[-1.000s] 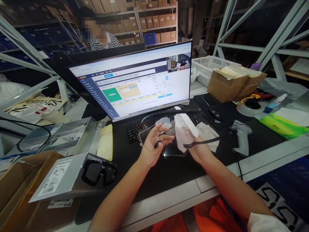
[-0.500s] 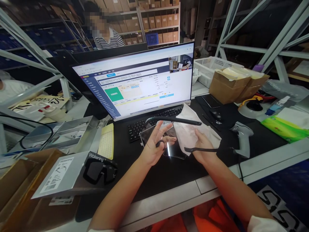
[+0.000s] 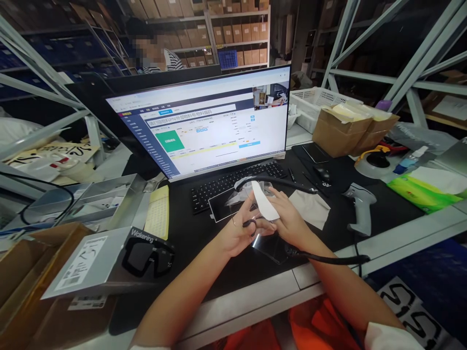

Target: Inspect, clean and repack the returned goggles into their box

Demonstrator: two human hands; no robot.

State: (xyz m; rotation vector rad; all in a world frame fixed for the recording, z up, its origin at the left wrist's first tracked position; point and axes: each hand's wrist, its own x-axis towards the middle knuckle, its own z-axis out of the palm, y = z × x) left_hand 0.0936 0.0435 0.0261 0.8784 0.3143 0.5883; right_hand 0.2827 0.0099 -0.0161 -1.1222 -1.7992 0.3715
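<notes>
the glasses (image 3: 224, 206) sit right in the middle of the view, held up just over the black mat (image 3: 204, 245) in front of the keyboard (image 3: 226, 184); the clear lens runs mostly left to right, with the left end tipped up toward the keyboard and the right end dropping toward the desk edge; both temples stick out to the right, the upper temple (image 3: 277, 181) going toward the mouse and the lower temple (image 3: 328, 258) trailing off past the wrist; left hand (image 3: 239, 236) comes in from below and is closed around the middle of the frame, thumb on top; right hand (image 3: 290, 223) is tight beside it on the right, touching it, fingers pinched on a white wipe (image 3: 264, 203) that lies against the lens; so both hands are on the thing, the left carrying it; a second white cloth (image 3: 310, 208) lies flat on the mat just right of them, the scanner (image 3: 359, 206) stands further right, and the monitor (image 3: 204, 126) is behind it all
</notes>
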